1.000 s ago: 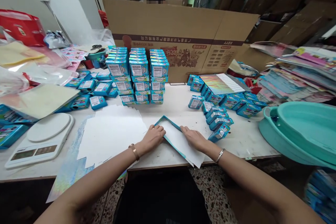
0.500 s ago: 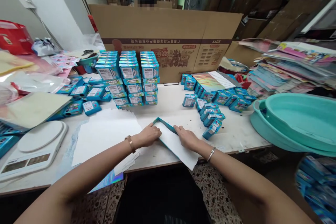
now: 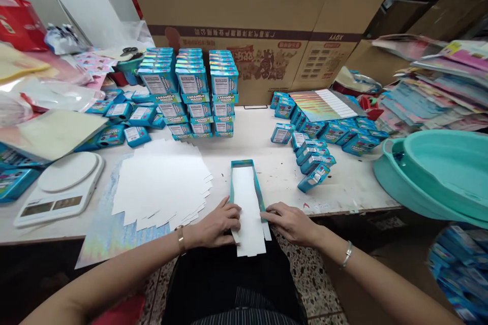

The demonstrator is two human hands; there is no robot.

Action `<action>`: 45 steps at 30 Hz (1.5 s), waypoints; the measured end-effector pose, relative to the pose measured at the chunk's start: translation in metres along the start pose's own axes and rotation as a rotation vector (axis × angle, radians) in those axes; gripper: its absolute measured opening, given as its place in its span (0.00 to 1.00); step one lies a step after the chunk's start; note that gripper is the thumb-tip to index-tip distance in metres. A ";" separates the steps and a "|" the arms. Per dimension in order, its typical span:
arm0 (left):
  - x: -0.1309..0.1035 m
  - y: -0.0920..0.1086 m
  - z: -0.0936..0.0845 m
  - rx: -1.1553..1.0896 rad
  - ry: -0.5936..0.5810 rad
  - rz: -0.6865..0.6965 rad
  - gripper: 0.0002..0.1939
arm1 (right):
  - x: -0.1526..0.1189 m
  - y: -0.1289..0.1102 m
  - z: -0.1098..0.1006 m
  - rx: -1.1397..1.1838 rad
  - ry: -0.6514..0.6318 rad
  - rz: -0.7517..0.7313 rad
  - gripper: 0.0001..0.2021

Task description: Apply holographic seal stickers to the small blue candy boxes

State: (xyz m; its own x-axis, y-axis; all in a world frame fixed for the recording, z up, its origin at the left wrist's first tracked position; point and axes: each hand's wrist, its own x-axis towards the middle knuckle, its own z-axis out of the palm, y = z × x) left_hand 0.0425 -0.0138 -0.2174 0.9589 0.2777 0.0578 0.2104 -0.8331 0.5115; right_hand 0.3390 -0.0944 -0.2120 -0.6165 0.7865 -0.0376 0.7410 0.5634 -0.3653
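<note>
A partly folded cardboard tray (image 3: 246, 198), white inside with blue walls, points away from me at the table's front edge. Its far end stands up, while the near end lies flat with loose flaps over the edge. My left hand (image 3: 218, 224) is closed at the left wall, fingers over the white inside. At the right wall, my right hand (image 3: 292, 222) pinches the blue side near its flap. Left of the tray lies a fanned pile of white card sheets (image 3: 160, 183). Stacked display trays of small blue boxes (image 3: 192, 84) stand beyond it.
A white kitchen scale (image 3: 63, 183) sits at left, near loose blue boxes (image 3: 137, 136). More blue boxes (image 3: 314, 162) stand at right, beside turquoise basins (image 3: 438, 177). A large carton (image 3: 267, 10) walls off the back. Piled printed bags (image 3: 427, 91) lie far right.
The tray has turned from slanting to pointing straight away from me, with its far end squared up. Both hands have slid to its near sides. The view has tilted down.
</note>
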 end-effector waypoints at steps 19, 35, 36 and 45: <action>0.026 0.016 0.017 0.293 0.015 -0.120 0.35 | 0.014 -0.018 0.036 -0.278 0.139 -0.005 0.24; 0.015 -0.002 0.035 -0.232 0.424 -0.100 0.34 | 0.041 -0.013 0.000 0.283 -0.047 0.302 0.09; 0.017 -0.001 0.038 -0.286 0.474 -0.140 0.35 | 0.044 -0.011 -0.005 0.317 -0.066 0.316 0.10; 0.019 0.010 0.045 -0.248 0.679 -0.258 0.34 | 0.047 -0.003 -0.013 0.550 -0.115 0.367 0.09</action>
State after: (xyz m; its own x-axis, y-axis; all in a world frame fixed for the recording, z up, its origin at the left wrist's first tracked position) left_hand 0.0716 -0.0379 -0.2495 0.5407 0.7487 0.3836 0.2862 -0.5925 0.7530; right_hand 0.3113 -0.0560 -0.2007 -0.3972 0.8532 -0.3379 0.6832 0.0291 -0.7296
